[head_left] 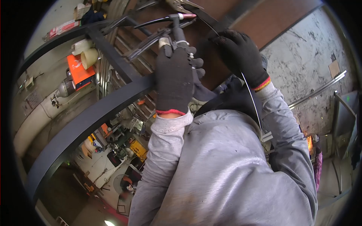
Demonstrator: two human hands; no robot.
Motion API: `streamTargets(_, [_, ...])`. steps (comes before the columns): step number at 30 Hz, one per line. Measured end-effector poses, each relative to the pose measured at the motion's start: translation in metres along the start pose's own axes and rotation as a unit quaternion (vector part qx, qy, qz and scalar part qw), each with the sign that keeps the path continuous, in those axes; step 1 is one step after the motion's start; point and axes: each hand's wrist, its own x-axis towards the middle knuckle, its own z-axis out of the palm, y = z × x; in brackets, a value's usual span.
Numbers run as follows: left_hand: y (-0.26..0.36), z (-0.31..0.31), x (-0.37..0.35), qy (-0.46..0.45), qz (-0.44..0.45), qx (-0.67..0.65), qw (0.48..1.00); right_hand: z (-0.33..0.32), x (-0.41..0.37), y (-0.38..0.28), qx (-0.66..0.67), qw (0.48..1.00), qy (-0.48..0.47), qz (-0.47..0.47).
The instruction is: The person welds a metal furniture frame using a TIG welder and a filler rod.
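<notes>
My left hand (174, 77), in a dark knit glove with a red cuff, is closed around the handle of a TIG welding torch (176, 28). The torch has a pink nozzle pointing right and a long black back cap to the left. To its right, my right hand (239, 54), gloved alike, pinches a thin filler rod (247, 84). One end of the rod curves up toward the nozzle; the rest trails down past my right wrist. Near the nozzle, a locking clamp (183, 5) sits by a dark metal bar at the top edge.
A dark curved metal frame (90, 113) sweeps across the left, joined to straight bars. Behind it lie an orange box (78, 71), metal tubes and a cluttered work area. A reddish-brown panel (281, 22) spans the top. Sparks (310, 144) fly beside a person at far right.
</notes>
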Motion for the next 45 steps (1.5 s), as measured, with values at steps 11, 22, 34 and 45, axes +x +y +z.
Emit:
streamTargets(11, [-0.041, 0.023, -0.026, -0.025, 0.295, 0.18, 0.938, -0.043, -0.007, -0.001, 0.54, 0.819, 0.062, 0.184])
streamTargets(22, [-0.002, -0.065, -0.075, -0.218, 0.549, 0.353, 0.725, -0.095, 0.024, -0.029, 0.761, 0.63, 0.055, 0.146])
streamTargets(34, [0.006, -0.453, 0.221, 0.26, 0.149, 0.686, 0.664, -0.095, -0.006, -0.052, 0.788, 0.549, 0.205, 0.187])
streamTargets(45, [-0.024, -0.457, 0.299, 0.146, -0.005, 0.642, 0.752, -0.096, -0.026, -0.056, 0.756, 0.575, 0.263, 0.171])
